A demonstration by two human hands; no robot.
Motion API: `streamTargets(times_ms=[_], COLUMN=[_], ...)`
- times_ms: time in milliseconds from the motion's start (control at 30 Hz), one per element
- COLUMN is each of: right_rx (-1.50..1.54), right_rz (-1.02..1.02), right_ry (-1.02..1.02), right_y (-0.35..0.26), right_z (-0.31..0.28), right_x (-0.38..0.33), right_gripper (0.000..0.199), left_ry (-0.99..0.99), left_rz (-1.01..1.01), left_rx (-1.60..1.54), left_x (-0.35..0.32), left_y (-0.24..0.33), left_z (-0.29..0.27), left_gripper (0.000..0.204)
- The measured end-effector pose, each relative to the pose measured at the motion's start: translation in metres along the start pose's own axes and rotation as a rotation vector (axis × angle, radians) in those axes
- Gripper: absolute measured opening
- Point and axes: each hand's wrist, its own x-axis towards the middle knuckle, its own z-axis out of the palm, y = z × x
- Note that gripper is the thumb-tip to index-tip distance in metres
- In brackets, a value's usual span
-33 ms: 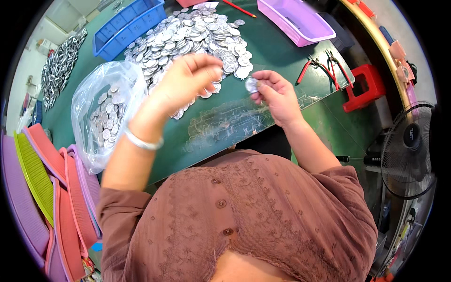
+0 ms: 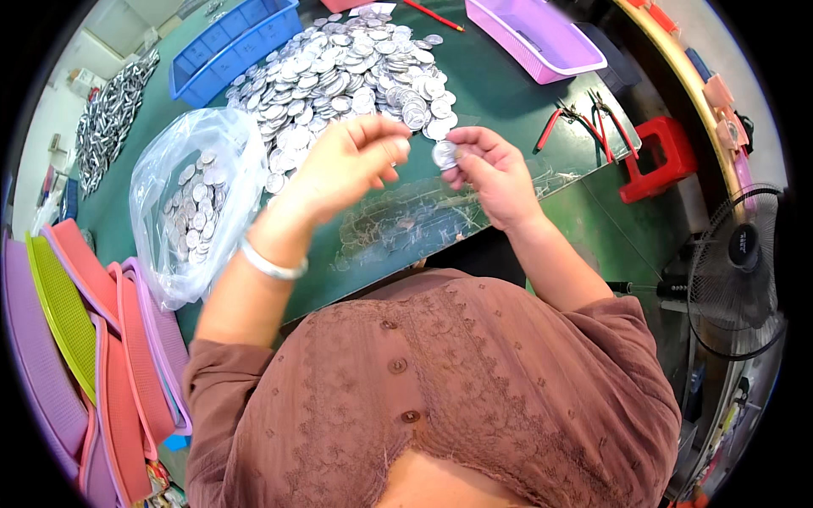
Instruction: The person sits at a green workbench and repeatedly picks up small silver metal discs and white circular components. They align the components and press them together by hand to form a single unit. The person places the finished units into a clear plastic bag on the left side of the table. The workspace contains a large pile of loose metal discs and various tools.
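At the near edge of the green worktop [image 2: 508, 76], above a patch of scratched, clear film, both hands are raised close together. Right hand [image 2: 491, 173]: fingers curled, thumb and forefinger pinching a small round silver disc [image 2: 445, 154] held on edge at the fingertips. Left hand [image 2: 351, 161]: fingers bent loosely inward toward the disc, fingertips just beside it but apart; whether anything is held between them cannot be told. A silver bangle [image 2: 271, 264] sits on the left wrist. Person wears a brown embroidered buttoned top. Left of the left forearm, near the worktop's near left edge, a clear plastic bag [image 2: 182, 182] lies open and slumped, with a shallow layer of the same silver discs inside. Off the near left corner, a stack of flat trays [image 2: 76, 330] in pink, purple and yellow-green stands on edge. Just beyond the hands, toward the middle of the worktop, a broad heap of silver discs [image 2: 339, 76] spreads out, its near edge almost under the fingertips. Right of the hands, by the right edge, red-handled pliers [image 2: 584, 118] lie flat; a red stool [image 2: 656, 157] stands past that edge, a black fan [image 2: 737, 271] nearer. At the far left edge, a blue tray [image 2: 224, 46]; at the far right, a purple basket [image 2: 542, 38]. Far left corner: a pile of grey metal parts [image 2: 106, 118].
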Motion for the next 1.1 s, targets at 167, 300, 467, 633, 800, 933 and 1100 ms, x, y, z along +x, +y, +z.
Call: streamTargets(times_ms=[167,300,467,633,800,933,1100], right_rx=[0.109,0.134,0.139,0.211,0.280,0.152,-0.081], right_rz=[0.002,0.062,0.098,0.242,0.316,0.209,0.039], right_ry=[-0.132,-0.195,-0.227,-0.236,-0.249,-0.212,-0.166], right_y=[-0.003,0.000,0.006,0.009,0.009,0.013,0.012], right_z=[0.034,0.043,0.044,0.042,0.044,0.047,0.051], right_x=[-0.009,-0.010,-0.009,-0.007,-0.006,-0.006,-0.009], right_gripper=[0.020,0.020,0.017,0.012,0.012,0.011,0.009], left_ry=[0.113,0.188,0.205,0.220,0.199,0.210,0.260], left_rz=[-0.006,0.012,0.001,-0.025,-0.050,-0.030,0.013], left_rx=[-0.356,-0.419,-0.494,-0.557,-0.603,-0.604,-0.546], left_x=[-0.020,-0.029,-0.035,-0.037,-0.038,-0.036,-0.035], left_y=[-0.036,-0.043,-0.046,-0.050,-0.051,-0.056,-0.060], left_z=[0.024,0.020,0.017,0.012,0.009,0.008,0.011], left_gripper=[0.017,0.013,0.010,0.014,0.014,0.014,0.014])
